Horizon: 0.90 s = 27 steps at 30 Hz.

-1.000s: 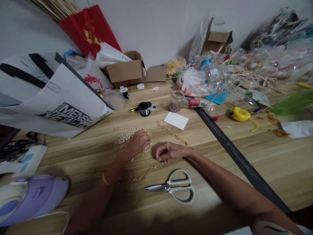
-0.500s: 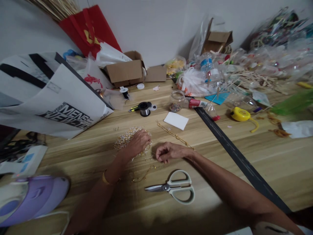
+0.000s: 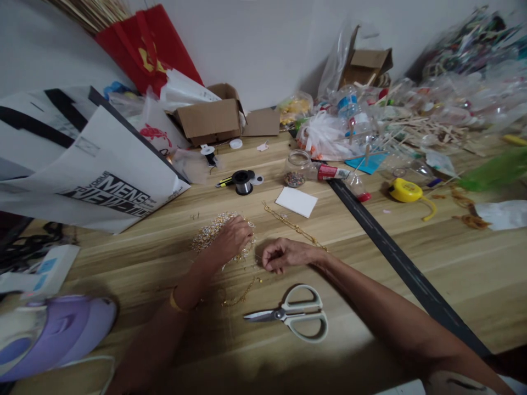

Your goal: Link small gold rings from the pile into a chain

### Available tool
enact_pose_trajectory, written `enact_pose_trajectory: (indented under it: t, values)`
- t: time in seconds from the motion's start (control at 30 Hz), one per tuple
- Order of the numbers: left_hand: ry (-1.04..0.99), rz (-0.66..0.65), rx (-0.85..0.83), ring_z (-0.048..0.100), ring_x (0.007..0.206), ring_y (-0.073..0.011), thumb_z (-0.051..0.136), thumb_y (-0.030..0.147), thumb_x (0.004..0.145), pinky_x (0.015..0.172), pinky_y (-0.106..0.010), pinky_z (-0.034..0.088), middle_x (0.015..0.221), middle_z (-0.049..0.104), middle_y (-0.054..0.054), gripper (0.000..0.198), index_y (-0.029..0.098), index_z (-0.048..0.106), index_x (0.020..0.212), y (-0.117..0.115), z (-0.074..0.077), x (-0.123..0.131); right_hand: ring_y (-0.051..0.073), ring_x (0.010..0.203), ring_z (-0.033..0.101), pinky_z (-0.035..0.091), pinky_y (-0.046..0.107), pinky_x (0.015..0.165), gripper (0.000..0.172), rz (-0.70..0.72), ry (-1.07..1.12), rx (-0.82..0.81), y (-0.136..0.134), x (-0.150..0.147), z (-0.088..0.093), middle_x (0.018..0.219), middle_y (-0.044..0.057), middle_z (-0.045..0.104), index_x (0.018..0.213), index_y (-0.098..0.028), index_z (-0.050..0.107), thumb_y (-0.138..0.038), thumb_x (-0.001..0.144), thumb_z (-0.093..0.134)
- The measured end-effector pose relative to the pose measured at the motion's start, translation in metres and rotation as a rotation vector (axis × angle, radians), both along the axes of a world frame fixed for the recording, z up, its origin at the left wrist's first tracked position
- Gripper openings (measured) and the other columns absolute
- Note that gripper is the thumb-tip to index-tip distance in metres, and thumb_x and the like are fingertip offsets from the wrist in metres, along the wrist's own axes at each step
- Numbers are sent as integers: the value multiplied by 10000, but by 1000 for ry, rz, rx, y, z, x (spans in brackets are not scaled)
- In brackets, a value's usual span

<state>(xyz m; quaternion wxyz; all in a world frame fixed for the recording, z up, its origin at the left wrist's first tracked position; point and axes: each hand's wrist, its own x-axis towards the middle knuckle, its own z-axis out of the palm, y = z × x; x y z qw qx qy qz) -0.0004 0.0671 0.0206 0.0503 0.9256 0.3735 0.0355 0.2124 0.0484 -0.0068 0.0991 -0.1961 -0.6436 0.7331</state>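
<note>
My left hand [image 3: 233, 239] rests on a gold beaded ornament [image 3: 209, 231] on the wooden table [image 3: 411, 219], its fingers curled round the ornament's right edge. My right hand [image 3: 283, 254] lies just to the right of it, fingers pinched together on something too small to make out, perhaps a thin wire. A gold chain [image 3: 293, 226] runs away from behind my right wrist. A short piece of gold chain [image 3: 241, 296] lies below my hands. White-handled scissors [image 3: 297, 316] lie shut on the table close to my right forearm.
A black spool [image 3: 243, 181], a bead jar [image 3: 296, 170], a white card [image 3: 296, 202], a long black ruler [image 3: 395, 258] and a yellow tape measure [image 3: 405, 190] lie beyond. Paper bags [image 3: 102, 175], cardboard boxes [image 3: 209, 118] and plastic-bag clutter [image 3: 411, 120] line the back. A purple object [image 3: 49, 334] sits bottom left.
The view has shifted very slightly; both hands stay in the same place on the ornament.
</note>
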Motion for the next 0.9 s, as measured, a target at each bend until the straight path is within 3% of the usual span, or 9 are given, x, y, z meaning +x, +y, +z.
enact_pose_trajectory:
  t: [0.9]
  values:
    - [60,15,34,472,794,-192,435,172,882,779,-341,368,744,574,-49,223,161,558,697,-5,1,-3,39,540,515,429,151,515,198,1,8,-8,0,0,-1,656,-26,548,804,-102,597,-295,784,639]
